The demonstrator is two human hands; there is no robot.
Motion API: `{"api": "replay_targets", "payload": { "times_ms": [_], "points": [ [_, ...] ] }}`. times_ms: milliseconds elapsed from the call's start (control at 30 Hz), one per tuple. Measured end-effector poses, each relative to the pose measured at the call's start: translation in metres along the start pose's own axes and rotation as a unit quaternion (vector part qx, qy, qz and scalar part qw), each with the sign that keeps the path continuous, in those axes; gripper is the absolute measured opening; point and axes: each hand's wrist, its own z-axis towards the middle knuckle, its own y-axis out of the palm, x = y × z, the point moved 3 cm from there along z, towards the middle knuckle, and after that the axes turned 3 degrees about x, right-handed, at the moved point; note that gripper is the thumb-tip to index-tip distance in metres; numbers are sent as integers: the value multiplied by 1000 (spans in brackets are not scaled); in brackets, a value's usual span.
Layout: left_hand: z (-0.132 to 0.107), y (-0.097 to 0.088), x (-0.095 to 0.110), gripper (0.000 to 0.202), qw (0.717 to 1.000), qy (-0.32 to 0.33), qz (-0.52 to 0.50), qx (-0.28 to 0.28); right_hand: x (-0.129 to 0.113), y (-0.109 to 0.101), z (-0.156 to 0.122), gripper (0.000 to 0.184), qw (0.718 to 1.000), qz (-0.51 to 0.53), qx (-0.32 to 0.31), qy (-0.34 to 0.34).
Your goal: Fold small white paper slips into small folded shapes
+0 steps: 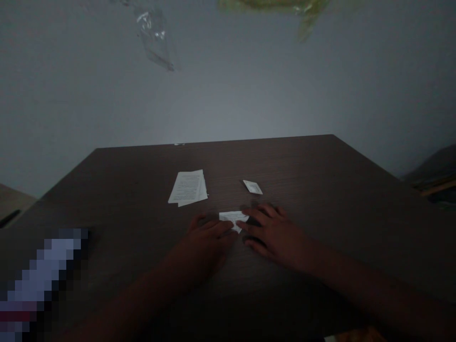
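A small folded piece of printed paper (231,216) lies on the dark brown table, its lower edge coming to a point. My left hand (210,237) rests at its left side, with fingers laid over the lower left part of the paper. From the right, my right hand (274,232) reaches in with its fingers spread, two fingertips touching the paper's right side. Both hands press from above, and the paper is partly hidden under the fingertips. Beyond my right hand sits another small folded paper (252,187), diamond-shaped.
Farther left lie overlapping printed sheets (188,186). The table (299,166) reaches back to a pale wall (249,85), where a clear plastic piece (155,38) hangs. A blurred-out bright object (46,270) is at the near left. The room is dim.
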Motion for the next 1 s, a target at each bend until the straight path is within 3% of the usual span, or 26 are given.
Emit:
{"api": "replay_targets", "payload": {
  "times_ms": [533,667,833,1000],
  "points": [
    [-1,-18,1,57,999,0,-28,-14,-2,6,-1,47,999,0,38,1],
    [-1,-9,0,63,1000,8,-16,-12,-3,4,-1,47,999,-2,36,-5],
    [-1,5,-1,56,1000,2,23,0,-5,2,-1,47,1000,-8,21,3],
    [2,-4,2,47,1000,9,27,14,-7,3,0,50,1000,0,15,11]
  ]
}}
